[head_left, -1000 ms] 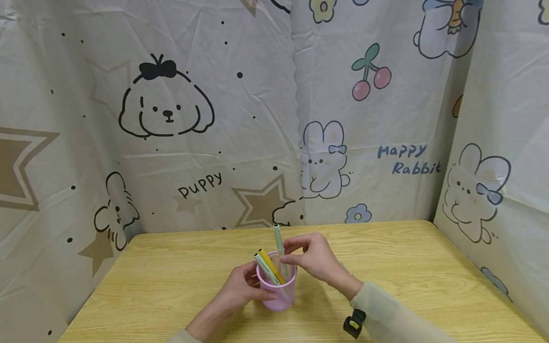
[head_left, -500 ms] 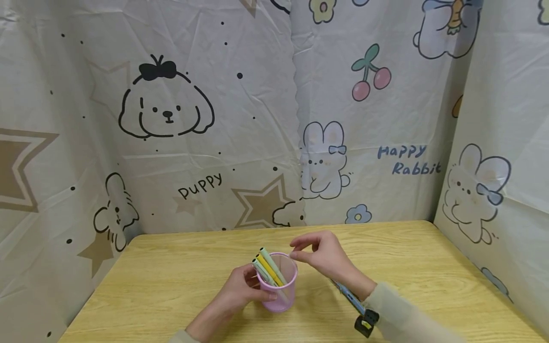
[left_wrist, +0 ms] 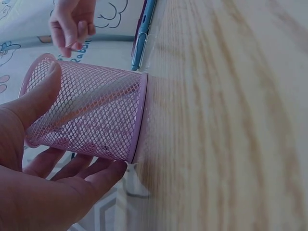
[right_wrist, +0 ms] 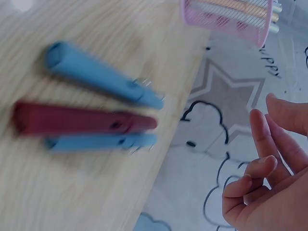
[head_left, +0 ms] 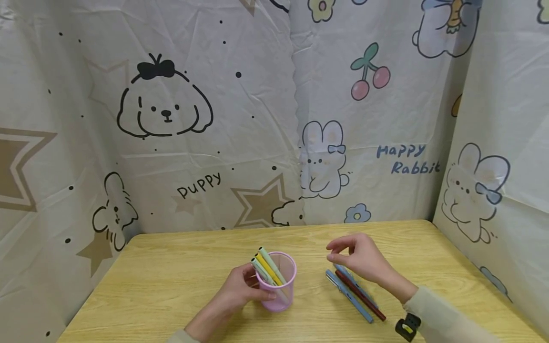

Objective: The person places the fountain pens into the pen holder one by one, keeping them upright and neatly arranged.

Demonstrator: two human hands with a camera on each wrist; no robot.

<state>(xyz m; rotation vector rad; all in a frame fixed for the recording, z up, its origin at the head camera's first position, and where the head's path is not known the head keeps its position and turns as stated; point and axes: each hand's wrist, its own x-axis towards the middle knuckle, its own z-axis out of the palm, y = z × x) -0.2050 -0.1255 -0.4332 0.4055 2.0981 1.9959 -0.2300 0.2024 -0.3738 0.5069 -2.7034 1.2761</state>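
My left hand (head_left: 238, 290) holds a pink mesh pen cup (head_left: 286, 294) upright on the table, thumb on the near side and fingers round the far left. Two pale green pens (head_left: 273, 267) and a yellow pen (head_left: 267, 269) lean left inside it. In the left wrist view the thumb lies against the mesh wall (left_wrist: 96, 106). Right of the cup, my right hand (head_left: 362, 257) hovers with nothing in it, thumb and forefinger apart, other fingers loosely bent. Below it lie a dark red pen (right_wrist: 77, 119) and two blue pens (right_wrist: 101, 77) with metal clips, side by side.
The wooden table (head_left: 193, 267) ends at a printed cloth backdrop (head_left: 257, 119), which also hangs along the left and right sides. A small black device (head_left: 407, 326) sits at the right sleeve.
The right hand let go of a pale green pen, which dropped into the cup beside the others. It then moved right, over the loose pens, uncovering them. The left hand stays on the cup.
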